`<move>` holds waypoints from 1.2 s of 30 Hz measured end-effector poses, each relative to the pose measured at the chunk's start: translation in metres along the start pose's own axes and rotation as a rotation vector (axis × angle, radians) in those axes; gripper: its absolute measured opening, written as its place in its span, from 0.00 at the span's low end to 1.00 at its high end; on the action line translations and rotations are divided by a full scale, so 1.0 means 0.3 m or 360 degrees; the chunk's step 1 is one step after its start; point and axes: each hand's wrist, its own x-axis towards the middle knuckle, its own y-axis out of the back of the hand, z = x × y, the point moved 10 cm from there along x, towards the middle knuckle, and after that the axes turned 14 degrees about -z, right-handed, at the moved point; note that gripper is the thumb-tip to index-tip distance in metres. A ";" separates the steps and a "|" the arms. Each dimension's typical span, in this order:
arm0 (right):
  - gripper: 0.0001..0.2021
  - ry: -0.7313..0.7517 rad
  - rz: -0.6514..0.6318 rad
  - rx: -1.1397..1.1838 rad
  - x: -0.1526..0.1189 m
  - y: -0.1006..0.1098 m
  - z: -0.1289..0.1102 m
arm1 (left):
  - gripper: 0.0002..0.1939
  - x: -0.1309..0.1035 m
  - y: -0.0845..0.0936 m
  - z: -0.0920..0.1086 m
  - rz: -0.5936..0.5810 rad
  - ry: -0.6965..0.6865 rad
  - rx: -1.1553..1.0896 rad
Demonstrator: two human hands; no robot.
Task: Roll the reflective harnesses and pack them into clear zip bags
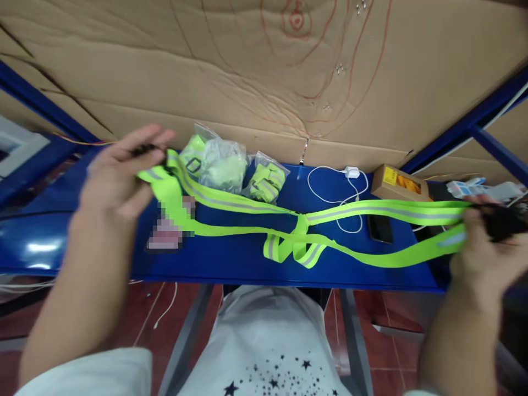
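- A cardboard panel (165, 71) traced with red curving lines stands behind the blue table.
- The blue table (231, 258) stretches before a person in a white shirt (259, 330) printed with dark stars.
- A yellow-green reflective strap (303, 224) spans the air above the blue table, its loops hanging mid-length toward the front edge.
- The left hand (124, 170), above the blue table's left part, holds one end of the strap between thumb and fingers.
- The right hand (487, 247), at the blue table's right end, closes on the opposite end and a blurred black bunch (501, 220).
- Clear plastic bags (225, 168) containing yellow-green bands sit along the blue table's back.
- A small carton (402, 184) occupies the blue table's right rear.
- A pixelated pinkish item (165, 235) lies on the blue table's left part.
- A dark phone (380, 228) lies on the blue table's right part.
- A white charger (351, 172) with its cable rests near the blue table's back edge.
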 end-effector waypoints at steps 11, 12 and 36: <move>0.37 0.0617 -0.1462 0.0741 -0.315 -0.643 -0.615 | 0.34 -0.102 -0.979 0.239 -0.0376 -0.0491 0.0477; 0.35 0.0642 -0.1444 0.0794 -0.315 -0.650 -0.630 | 0.34 -0.108 -0.995 0.238 -0.0389 -0.0507 0.0555; 0.37 0.0779 -0.1043 0.0077 -0.309 -0.585 -0.633 | 0.38 -0.144 -0.968 0.244 -0.0556 -0.0405 0.1486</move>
